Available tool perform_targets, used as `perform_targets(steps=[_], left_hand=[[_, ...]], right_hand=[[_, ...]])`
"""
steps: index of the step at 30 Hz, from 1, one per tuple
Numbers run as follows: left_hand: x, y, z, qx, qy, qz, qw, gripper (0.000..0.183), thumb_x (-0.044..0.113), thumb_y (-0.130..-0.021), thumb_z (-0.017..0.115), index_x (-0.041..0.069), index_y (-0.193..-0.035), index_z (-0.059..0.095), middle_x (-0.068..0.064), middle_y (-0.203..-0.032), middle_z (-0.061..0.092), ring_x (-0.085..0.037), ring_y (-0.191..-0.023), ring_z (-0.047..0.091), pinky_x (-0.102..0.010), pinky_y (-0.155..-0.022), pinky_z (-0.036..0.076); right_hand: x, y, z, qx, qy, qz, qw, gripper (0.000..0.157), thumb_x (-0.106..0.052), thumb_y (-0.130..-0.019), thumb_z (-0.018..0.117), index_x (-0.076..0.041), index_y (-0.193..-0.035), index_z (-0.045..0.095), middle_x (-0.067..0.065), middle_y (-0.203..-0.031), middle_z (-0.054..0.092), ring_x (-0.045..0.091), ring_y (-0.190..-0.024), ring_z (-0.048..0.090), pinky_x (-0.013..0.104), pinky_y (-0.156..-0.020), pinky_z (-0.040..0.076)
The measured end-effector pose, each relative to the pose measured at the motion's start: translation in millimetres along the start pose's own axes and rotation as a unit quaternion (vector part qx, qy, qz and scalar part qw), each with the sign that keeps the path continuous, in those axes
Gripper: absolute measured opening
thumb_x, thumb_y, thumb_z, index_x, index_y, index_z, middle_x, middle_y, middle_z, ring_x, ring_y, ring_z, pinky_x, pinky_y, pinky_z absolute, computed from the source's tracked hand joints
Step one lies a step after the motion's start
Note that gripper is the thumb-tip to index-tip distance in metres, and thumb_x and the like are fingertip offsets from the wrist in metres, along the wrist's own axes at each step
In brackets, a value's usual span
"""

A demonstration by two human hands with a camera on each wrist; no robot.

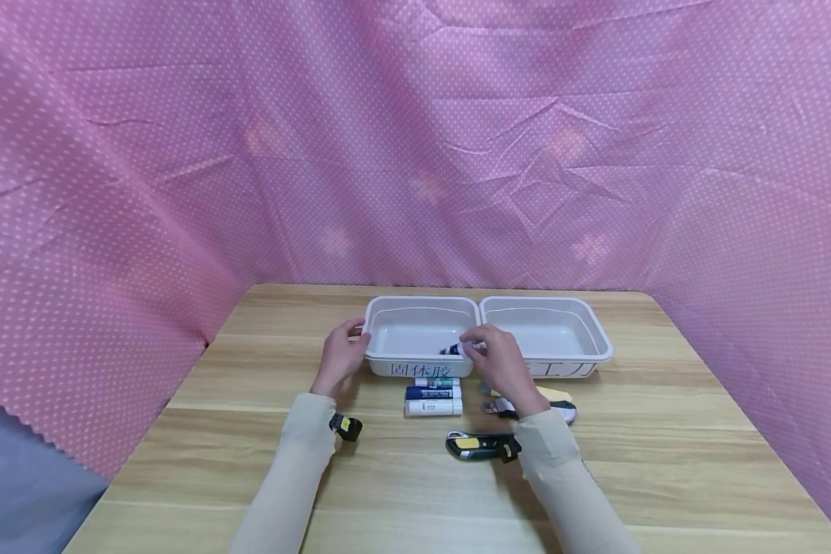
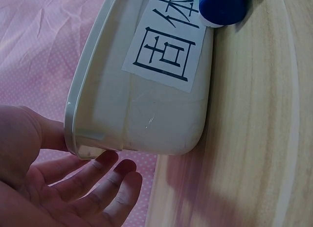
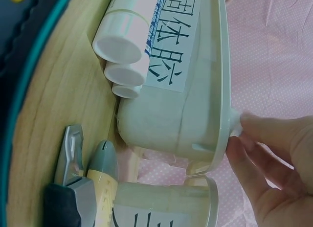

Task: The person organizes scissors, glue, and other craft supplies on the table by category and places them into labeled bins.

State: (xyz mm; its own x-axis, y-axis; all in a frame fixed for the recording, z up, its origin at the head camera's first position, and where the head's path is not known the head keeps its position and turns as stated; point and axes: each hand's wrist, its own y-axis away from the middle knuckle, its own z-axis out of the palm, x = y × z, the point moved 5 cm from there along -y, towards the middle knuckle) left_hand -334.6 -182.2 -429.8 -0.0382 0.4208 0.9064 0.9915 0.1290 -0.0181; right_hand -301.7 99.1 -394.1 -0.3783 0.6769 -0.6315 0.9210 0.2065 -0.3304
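My left hand (image 1: pixel 342 355) holds the left end of a white plastic box (image 2: pixel 161 122), with the thumb over its rim and the other fingers beneath the rim outside. A paper label with Chinese characters is stuck on the box's front. Above the same box, near its right end, my right hand (image 1: pixel 498 360) pinches a blue and white glue stick (image 1: pixel 454 349) between thumb and fingers. Only its white end (image 3: pixel 235 123) shows past the rim in the right wrist view. In front of the box lie a white glue stick (image 1: pixel 432 408), a blue one (image 1: pixel 429 393) and a green-and-white one (image 1: pixel 436 382).
A second labelled white box (image 1: pixel 547 331) stands against the first, on its right. Under and beside my right forearm lie a black-and-yellow utility knife (image 1: pixel 474 445), a grey-and-black one (image 3: pixel 73 188) and a yellow one (image 3: pixel 102 183). Pink dotted cloth (image 1: pixel 415 154) hangs behind the wooden table (image 1: pixel 249 369).
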Motion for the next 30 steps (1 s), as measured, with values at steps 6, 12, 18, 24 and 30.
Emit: perform_targets(steps=[6,12,18,24,30], left_hand=[[-1.0,-0.1,0.5,-0.001,0.002,-0.001,1.0,0.046,0.016,-0.104,0.054,0.003,-0.149,0.049,-0.022,-0.144,0.055,-0.037,-0.128,0.058,-0.046,-0.107,0.051],[0.2,0.0,0.1,0.001,-0.002,0.002,1.0,0.046,0.015,-0.104,0.054,0.002,-0.148,0.049,-0.023,-0.143,0.055,-0.038,-0.128,0.058,-0.047,-0.107,0.051],[0.4,0.2,0.7,0.0,-0.002,0.003,1.0,0.046,0.015,-0.104,0.054,0.002,-0.148,0.049,-0.023,-0.143,0.056,-0.037,-0.129,0.058,-0.046,-0.108,0.051],[-0.5,0.5,1.0,0.001,-0.004,0.001,1.0,0.046,0.015,-0.105,0.054,0.002,-0.148,0.049,-0.023,-0.142,0.056,-0.037,-0.128,0.058,-0.047,-0.107,0.052],[-1.2,-0.3,1.1,0.0,-0.005,-0.001,1.0,0.046,0.015,-0.105,0.054,0.002,-0.149,0.048,-0.022,-0.143,0.056,-0.037,-0.128,0.058,-0.047,-0.107,0.051]], right_hand=[[-0.2,-0.7,-1.7,0.004,-0.002,-0.004,1.0,0.017,-0.002,-0.095,0.069,-0.001,-0.111,0.075,0.014,-0.115,0.072,0.031,-0.108,0.07,0.043,-0.089,0.061],[0.2,-0.8,-1.9,0.002,-0.006,0.001,1.0,0.019,-0.003,-0.094,0.07,-0.002,-0.113,0.075,0.014,-0.115,0.072,0.03,-0.108,0.07,0.042,-0.089,0.062],[1.1,0.4,-0.6,-0.004,-0.006,0.007,1.0,0.021,-0.003,-0.094,0.07,-0.004,-0.115,0.074,0.011,-0.116,0.071,0.027,-0.108,0.07,0.042,-0.091,0.061],[-1.9,0.2,2.0,-0.029,0.003,-0.004,1.0,0.02,-0.008,-0.096,0.07,-0.004,-0.115,0.074,0.009,-0.111,0.075,0.024,-0.101,0.072,0.042,-0.089,0.061],[-4.1,-0.7,3.6,-0.053,0.013,-0.016,0.998,0.017,-0.012,-0.098,0.068,-0.011,-0.114,0.075,0.004,-0.111,0.076,0.019,-0.099,0.072,0.039,-0.088,0.061]])
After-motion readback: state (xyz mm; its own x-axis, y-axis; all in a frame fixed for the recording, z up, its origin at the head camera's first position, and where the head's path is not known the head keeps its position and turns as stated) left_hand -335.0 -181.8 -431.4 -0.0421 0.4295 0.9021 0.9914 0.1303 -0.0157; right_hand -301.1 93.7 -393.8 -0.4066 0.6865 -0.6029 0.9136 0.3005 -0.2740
